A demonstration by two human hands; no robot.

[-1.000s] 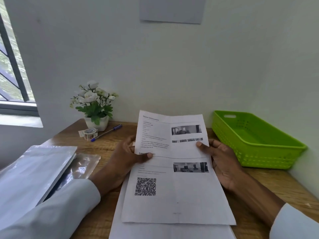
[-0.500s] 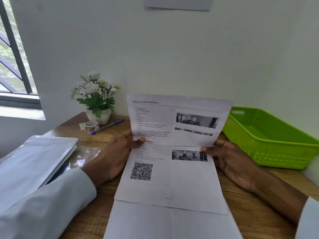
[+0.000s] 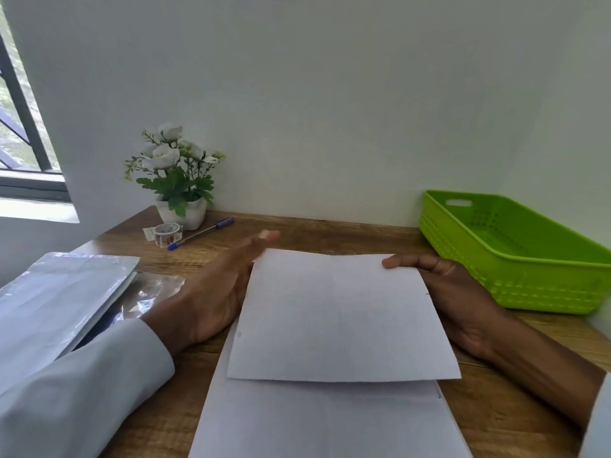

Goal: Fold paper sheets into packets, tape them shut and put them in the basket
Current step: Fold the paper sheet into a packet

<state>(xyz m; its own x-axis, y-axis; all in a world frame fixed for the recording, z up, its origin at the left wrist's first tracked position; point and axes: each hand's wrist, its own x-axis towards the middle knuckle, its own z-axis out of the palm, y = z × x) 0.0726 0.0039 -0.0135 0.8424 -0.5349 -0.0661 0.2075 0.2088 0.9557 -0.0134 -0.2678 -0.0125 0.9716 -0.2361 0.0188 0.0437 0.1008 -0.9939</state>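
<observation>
Folded sheet [image 3: 340, 315] lies blank side up on the paper stack [image 3: 327, 421], fold edge far, long axis left-right; right hand [image 3: 459, 299] pinches its far-right corner, left hand [image 3: 215, 289] spread beside its left edge.

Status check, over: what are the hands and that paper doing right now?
Left hand open beside folded sheet. Right hand pinching its far right corner. Green basket empty, path clear.

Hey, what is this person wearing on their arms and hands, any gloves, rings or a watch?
Both hands are bare: no gloves, rings or watch show on the left hand or right hand. Each arm wears a plain, pale, long sleeve, the left sleeve ending at the wrist, the right sleeve only just in view.
</observation>
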